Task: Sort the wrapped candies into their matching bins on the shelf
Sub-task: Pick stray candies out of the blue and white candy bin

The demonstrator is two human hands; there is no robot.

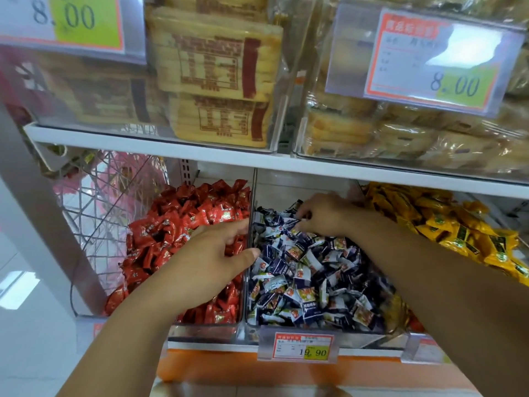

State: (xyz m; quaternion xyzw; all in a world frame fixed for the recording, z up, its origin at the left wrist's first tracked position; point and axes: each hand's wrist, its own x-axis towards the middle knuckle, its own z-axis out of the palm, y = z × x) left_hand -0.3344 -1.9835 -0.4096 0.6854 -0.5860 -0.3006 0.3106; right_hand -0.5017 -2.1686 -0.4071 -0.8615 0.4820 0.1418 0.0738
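Our right hand (323, 216) pinches a probably light, crinkly blue-and-white candy (290, 224) by its wrapper edge; our left hand (211, 253) rests relaxed beside the divider (253, 196).

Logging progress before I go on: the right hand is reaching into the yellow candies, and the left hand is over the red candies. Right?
Not quite. The head view shows the right hand in the middle bin, fingers curled into the blue-and-white candies; the yellow candies lie beside its forearm. The left hand is over the red candies, as stated.
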